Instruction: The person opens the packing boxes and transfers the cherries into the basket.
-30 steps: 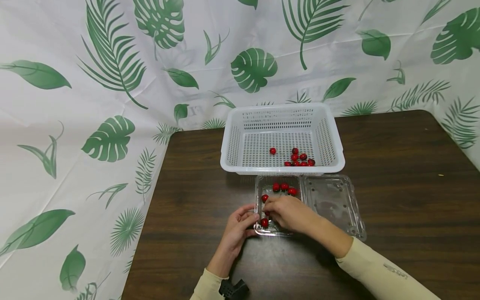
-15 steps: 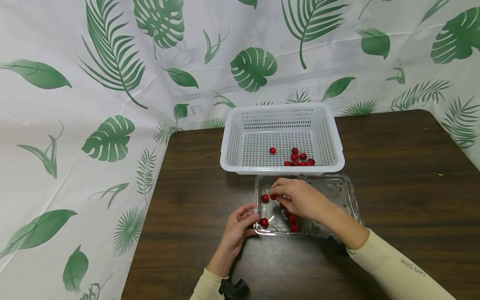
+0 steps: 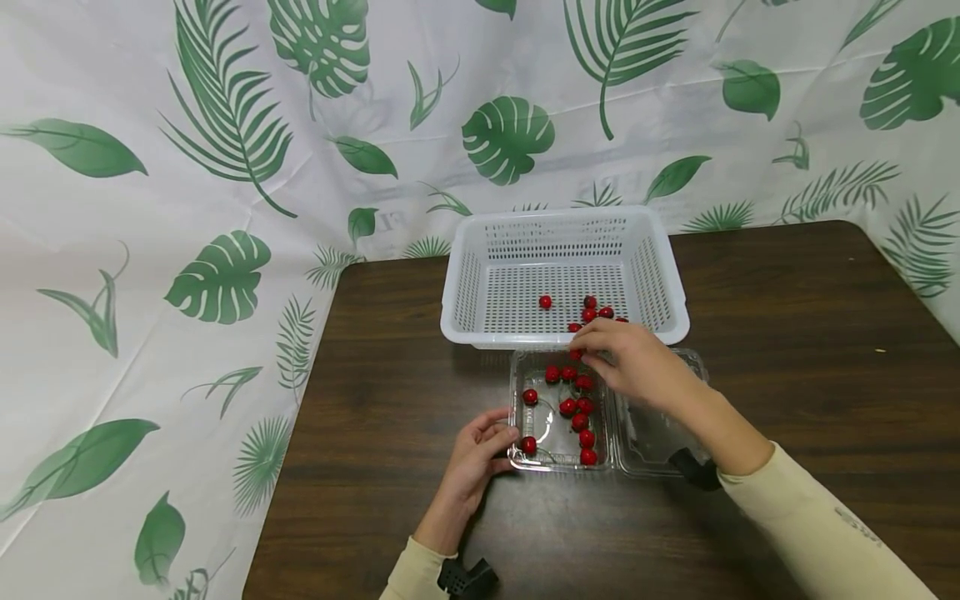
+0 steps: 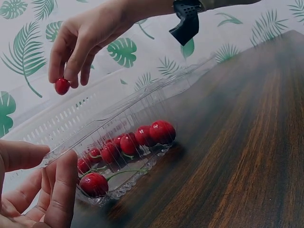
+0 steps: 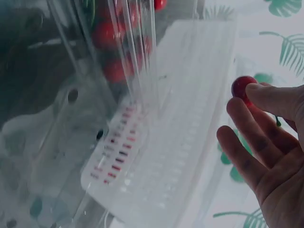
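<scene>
My right hand [image 3: 630, 362] pinches a red cherry [image 5: 242, 88] between thumb and fingertips, its short green stem showing in the right wrist view. In the head view that hand is over the far edge of a clear plastic clamshell box [image 3: 551, 432], by the basket's near rim. My left hand [image 3: 474, 454] grips the box's left rim, thumb above and fingers below in the left wrist view. Several cherries lie inside the box, mostly along its right side and far end; one cherry [image 3: 528, 445] is at the near left corner.
A white perforated basket [image 3: 555, 237] stands directly behind the box, with several cherries [image 3: 545, 302] on its floor. The box's transparent lid [image 3: 648, 446] lies folded out to the right on the dark wooden table [image 3: 390, 358]. A leaf-print cloth [image 3: 420, 108] hangs behind.
My right hand has lifted a cherry from the left part of the box and carried it away to the right, toward the basket. My left hand has stayed at the rim.
</scene>
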{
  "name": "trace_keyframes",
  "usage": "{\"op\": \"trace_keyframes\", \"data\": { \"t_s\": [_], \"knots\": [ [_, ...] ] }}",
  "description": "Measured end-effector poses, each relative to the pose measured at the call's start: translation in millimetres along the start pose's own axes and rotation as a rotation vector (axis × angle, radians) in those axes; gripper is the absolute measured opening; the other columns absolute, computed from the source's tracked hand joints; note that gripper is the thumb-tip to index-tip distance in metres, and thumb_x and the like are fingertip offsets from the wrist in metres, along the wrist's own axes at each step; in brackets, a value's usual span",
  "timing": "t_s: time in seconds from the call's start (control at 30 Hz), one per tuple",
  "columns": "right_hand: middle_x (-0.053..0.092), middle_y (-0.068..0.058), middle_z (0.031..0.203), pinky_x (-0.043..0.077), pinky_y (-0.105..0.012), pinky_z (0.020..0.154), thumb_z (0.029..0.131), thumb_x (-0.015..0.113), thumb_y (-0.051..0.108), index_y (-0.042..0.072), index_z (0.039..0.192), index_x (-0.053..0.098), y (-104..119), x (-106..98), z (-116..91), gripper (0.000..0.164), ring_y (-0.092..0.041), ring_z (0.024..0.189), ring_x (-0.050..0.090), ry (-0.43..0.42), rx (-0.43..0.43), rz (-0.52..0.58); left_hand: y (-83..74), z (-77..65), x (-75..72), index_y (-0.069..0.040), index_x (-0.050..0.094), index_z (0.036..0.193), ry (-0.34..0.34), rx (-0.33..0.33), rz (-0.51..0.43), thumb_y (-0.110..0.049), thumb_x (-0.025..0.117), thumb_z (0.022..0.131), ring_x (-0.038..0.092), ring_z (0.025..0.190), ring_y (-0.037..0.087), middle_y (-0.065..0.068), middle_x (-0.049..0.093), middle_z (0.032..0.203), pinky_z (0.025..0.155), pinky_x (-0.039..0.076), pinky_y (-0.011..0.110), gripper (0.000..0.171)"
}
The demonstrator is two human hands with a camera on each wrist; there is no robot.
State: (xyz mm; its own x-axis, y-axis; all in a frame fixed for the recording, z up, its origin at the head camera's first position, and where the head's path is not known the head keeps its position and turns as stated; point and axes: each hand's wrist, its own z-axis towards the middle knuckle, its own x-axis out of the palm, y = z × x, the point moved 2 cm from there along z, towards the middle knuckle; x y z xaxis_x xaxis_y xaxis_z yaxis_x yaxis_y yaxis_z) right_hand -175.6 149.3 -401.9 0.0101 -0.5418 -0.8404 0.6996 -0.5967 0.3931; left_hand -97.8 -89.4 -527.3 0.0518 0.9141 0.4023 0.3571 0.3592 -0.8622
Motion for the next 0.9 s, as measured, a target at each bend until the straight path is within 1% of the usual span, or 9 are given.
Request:
{"op": "trace_keyframes", "data": {
  "t_s": [0.17, 0.37, 0.53, 0.63, 0.8, 0.9],
  "knots": [
    [0.068, -0.005, 0.102, 0.057, -0.040, 0.075, 0.081, 0.077, -0.001, 0.004, 0.101, 0.074, -13, -4, -1, 0.021, -0.022, 0.090, 0.065, -0.052, 0.034, -0.035, -0.4, -0.2, -0.3, 0.008, 0.052, 0.128, -0.004, -0.007, -0.003, -0.002, 0.068, 0.087, 0.060, 0.076, 0.015, 0.003, 0.061, 0.088, 0.056, 0.056, 0.026, 0.045],
    [0.068, -0.007, 0.102, 0.057, -0.045, 0.078, 0.080, 0.076, -0.004, 0.004, 0.103, 0.074, -24, -8, -4, 0.024, -0.025, 0.090, 0.065, -0.090, 0.097, -0.034, -0.8, -0.9, 0.1, 0.009, 0.051, 0.128, -0.002, -0.005, 0.002, -0.002, 0.068, 0.087, 0.060, 0.077, 0.014, 0.002, 0.061, 0.088, 0.056, 0.056, 0.025, 0.045],
    [0.068, -0.008, 0.100, 0.056, -0.045, 0.074, 0.081, 0.075, -0.004, 0.004, 0.102, 0.074, -31, -8, -3, 0.022, -0.024, 0.085, 0.064, -0.099, 0.146, -0.043, -1.3, -1.7, 0.8, 0.009, 0.051, 0.128, 0.003, 0.014, 0.006, -0.003, 0.068, 0.088, 0.060, 0.076, 0.013, 0.002, 0.061, 0.088, 0.054, 0.055, 0.023, 0.045],
    [0.068, -0.008, 0.098, 0.056, -0.044, 0.071, 0.080, 0.075, -0.004, 0.004, 0.101, 0.074, -35, -7, -3, 0.022, -0.022, 0.081, 0.064, -0.107, 0.169, -0.046, -1.4, -2.0, 1.0, 0.009, 0.051, 0.128, 0.003, 0.013, 0.007, -0.003, 0.067, 0.088, 0.059, 0.075, 0.012, 0.002, 0.061, 0.087, 0.054, 0.055, 0.022, 0.045],
    [0.068, -0.008, 0.098, 0.054, -0.047, 0.072, 0.082, 0.073, -0.002, 0.003, 0.103, 0.074, -41, -5, -4, 0.022, -0.024, 0.082, 0.064, -0.114, 0.205, -0.051, -1.3, -1.8, 0.6, 0.009, 0.051, 0.128, -0.003, 0.000, -0.008, -0.002, 0.067, 0.087, 0.060, 0.075, 0.012, 0.002, 0.061, 0.087, 0.054, 0.055, 0.023, 0.045],
    [0.067, -0.009, 0.098, 0.053, -0.049, 0.075, 0.083, 0.073, 0.001, 0.003, 0.105, 0.073, -43, -5, -6, 0.022, -0.026, 0.084, 0.063, -0.107, 0.230, -0.057, -1.3, -1.5, 0.2, 0.009, 0.051, 0.128, 0.001, 0.006, -0.002, -0.002, 0.067, 0.088, 0.060, 0.075, 0.013, 0.002, 0.061, 0.087, 0.054, 0.055, 0.023, 0.045]
  ]
}}
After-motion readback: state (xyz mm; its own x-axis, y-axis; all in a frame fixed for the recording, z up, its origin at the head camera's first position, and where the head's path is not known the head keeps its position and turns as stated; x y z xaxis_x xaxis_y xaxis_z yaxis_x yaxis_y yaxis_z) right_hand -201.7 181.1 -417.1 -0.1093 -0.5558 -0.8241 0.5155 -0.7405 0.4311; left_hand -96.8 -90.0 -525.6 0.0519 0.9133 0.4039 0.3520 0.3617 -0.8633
